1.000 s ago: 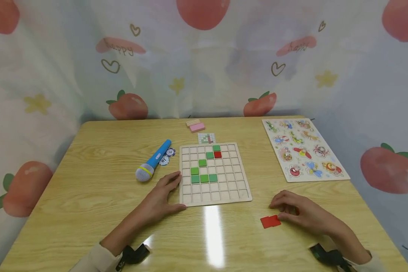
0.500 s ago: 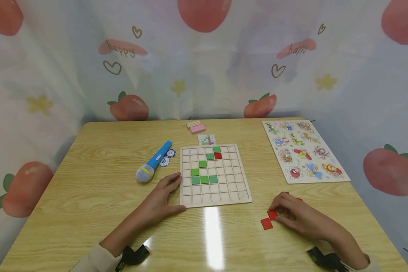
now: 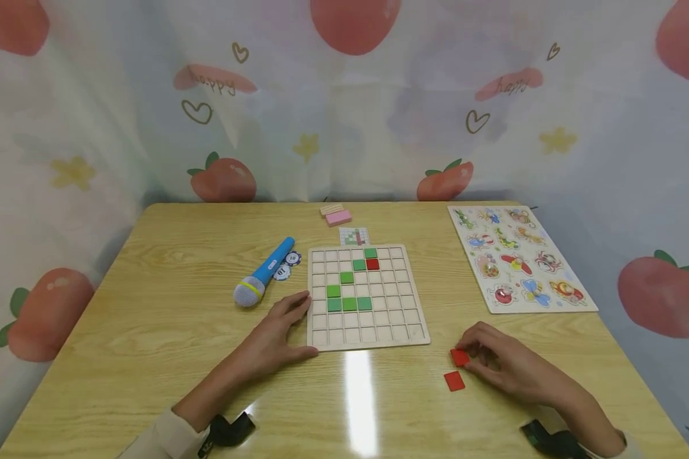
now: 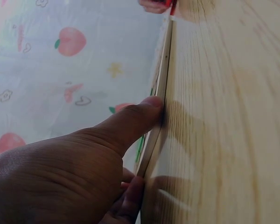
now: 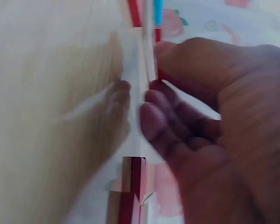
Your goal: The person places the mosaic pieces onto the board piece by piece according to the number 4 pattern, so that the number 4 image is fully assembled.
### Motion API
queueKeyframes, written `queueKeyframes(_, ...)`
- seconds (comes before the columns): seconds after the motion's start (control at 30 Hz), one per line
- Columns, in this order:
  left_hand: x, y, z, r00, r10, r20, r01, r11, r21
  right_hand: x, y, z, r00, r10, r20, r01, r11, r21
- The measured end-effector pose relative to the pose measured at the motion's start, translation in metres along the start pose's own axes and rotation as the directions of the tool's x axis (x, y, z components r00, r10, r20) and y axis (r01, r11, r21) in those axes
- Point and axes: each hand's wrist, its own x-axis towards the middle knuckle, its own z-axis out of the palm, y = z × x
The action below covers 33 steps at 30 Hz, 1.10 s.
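Observation:
A square wooden grid board (image 3: 381,319) lies mid-table, with several green tiles (image 3: 349,304) and one red tile (image 3: 372,264) in its cells. My left hand (image 3: 270,341) rests at the board's near left corner, thumb against the front edge and fingers along the left side. The thumb shows pressed to that edge in the left wrist view. To the right of the board, my right hand (image 3: 508,366) pinches a red square tile (image 3: 459,357) between thumb and fingertips. Another red tile (image 3: 454,381) lies just in front of it. More red tiles (image 5: 127,207) show beyond the fingers in the right wrist view.
A small pattern card (image 3: 353,236) touches the board's far edge, with pink and striped blocks (image 3: 339,218) behind it. A blue toy microphone (image 3: 264,271) and poker chips (image 3: 282,272) lie to the left. An insect puzzle board (image 3: 488,299) lies at the far right.
The right hand has taken hold of one of two overlapping red tiles and drawn it away from the other. The left hand has stayed at the board's corner.

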Motion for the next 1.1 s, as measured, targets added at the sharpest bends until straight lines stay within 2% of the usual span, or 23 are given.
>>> queueKeyframes(0.1,-0.001,0.002,0.001,1.000,-0.005,0.001,0.005,1.000,0.002,0.015,-0.006,-0.004,1.000,-0.006,-0.028,0.004,0.998,-0.069)
queueKeyframes(0.27,-0.001,0.003,-0.001,1.000,-0.007,-0.002,0.007,1.000,-0.007,0.061,-0.016,-0.015,0.995,-0.090,-0.036,0.084,0.986,-0.147)
queueKeyframes(0.43,-0.001,0.002,-0.001,1.000,-0.004,0.003,0.004,1.000,-0.005,0.120,-0.023,-0.017,0.993,-0.106,0.048,0.113,0.977,-0.182)
queueKeyframes(0.57,-0.001,0.001,0.000,1.000,-0.004,0.004,0.004,1.000,-0.008,0.162,-0.025,-0.009,0.990,-0.070,0.121,0.091,0.981,-0.170)
queueKeyframes(0.67,0.000,0.001,0.001,1.000,-0.009,0.010,0.010,1.000,-0.026,0.184,-0.022,0.000,0.987,-0.023,0.161,0.050,0.985,-0.166)
queueKeyframes(0.8,0.000,0.002,0.003,1.000,-0.006,0.016,0.007,1.000,-0.026,0.200,-0.015,0.010,0.980,0.001,0.197,0.035,0.984,-0.177)
queueKeyframes(1.0,0.001,0.003,0.001,1.000,-0.020,0.010,0.020,1.000,-0.004,0.210,-0.007,0.017,0.984,-0.017,0.175,0.049,0.982,-0.180)
queueKeyframes(1.1,0.000,0.003,-0.001,1.000,-0.007,0.001,0.007,1.000,-0.002,0.213,-0.005,0.020,0.985,-0.035,0.170,0.066,0.982,-0.175)
